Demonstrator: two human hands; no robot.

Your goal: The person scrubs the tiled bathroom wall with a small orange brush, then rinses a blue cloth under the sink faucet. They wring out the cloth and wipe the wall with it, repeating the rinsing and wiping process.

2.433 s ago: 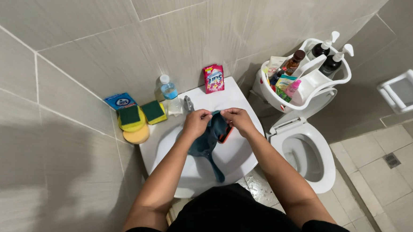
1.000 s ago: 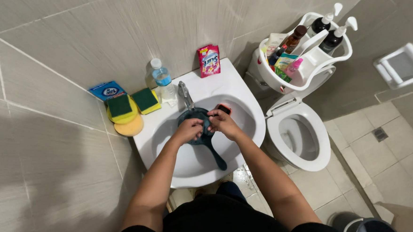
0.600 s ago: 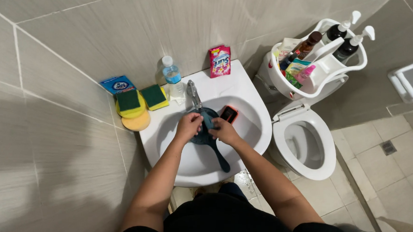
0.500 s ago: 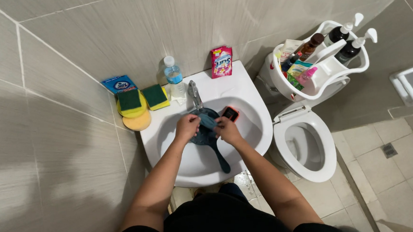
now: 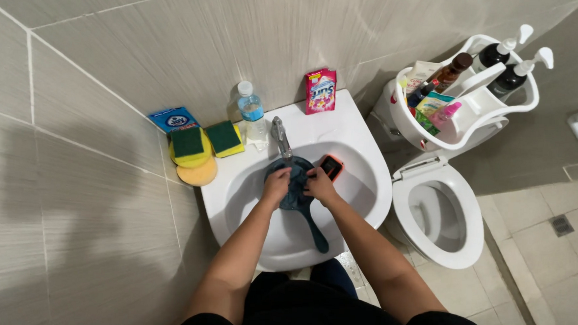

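Observation:
Over the white sink (image 5: 361,166) both my hands grip a dark teal cloth (image 5: 295,189). My left hand (image 5: 276,187) holds its left side and my right hand (image 5: 319,184) holds its right side, just under the metal tap (image 5: 280,137). A long strip of the cloth hangs down into the basin toward the front rim. A small orange-edged dark object (image 5: 331,167) lies in the basin next to my right hand.
On the ledge at the left lie green-and-yellow sponges (image 5: 201,145) and a blue packet (image 5: 171,119). A water bottle (image 5: 250,113) and a pink packet (image 5: 321,90) stand behind the tap. To the right are an open toilet (image 5: 439,216) and a white caddy of bottles (image 5: 470,93).
My hands and the cloth have moved from above the basin's middle up to right beneath the tap. The view has shifted a little.

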